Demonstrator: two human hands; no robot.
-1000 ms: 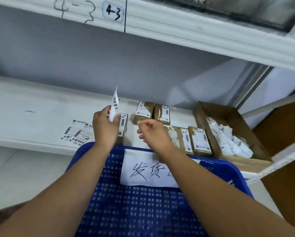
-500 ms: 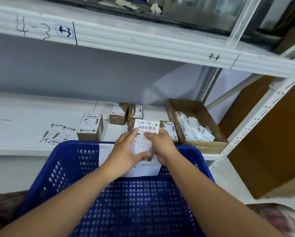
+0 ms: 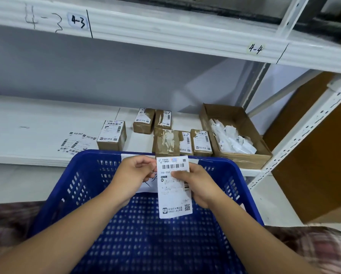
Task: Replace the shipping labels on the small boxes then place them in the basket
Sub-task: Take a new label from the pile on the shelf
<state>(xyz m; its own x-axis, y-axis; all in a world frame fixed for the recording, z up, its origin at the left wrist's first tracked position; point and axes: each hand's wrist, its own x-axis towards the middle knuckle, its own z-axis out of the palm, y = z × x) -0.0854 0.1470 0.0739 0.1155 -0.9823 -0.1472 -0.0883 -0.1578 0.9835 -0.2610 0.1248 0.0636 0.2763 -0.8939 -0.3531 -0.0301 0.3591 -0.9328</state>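
Observation:
A white shipping label [image 3: 173, 192] hangs upright over the blue basket [image 3: 71, 186]. My right hand [image 3: 197, 184] pinches its right side with the thumb across the front. My left hand [image 3: 132, 175] pinches the label's upper left edge. On the white shelf behind the basket stand several small brown boxes: one with a full label [image 3: 111, 135] at left, two [image 3: 144, 120] further back, and a torn-label box [image 3: 166, 143] with others beside it just behind the basket rim.
A sheet of spare labels [image 3: 75, 144] lies flat on the shelf [image 3: 37, 123] at left. An open cardboard box [image 3: 242, 157] with crumpled label scraps sits at right. A shelf upright [image 3: 296, 141] slants down on the right. A paper sign is fixed on the basket's far wall.
Both hands drew the label back from the boxes toward me over the basket. It now hangs longer and freer between my hands. A second ago only my left hand held it, raised.

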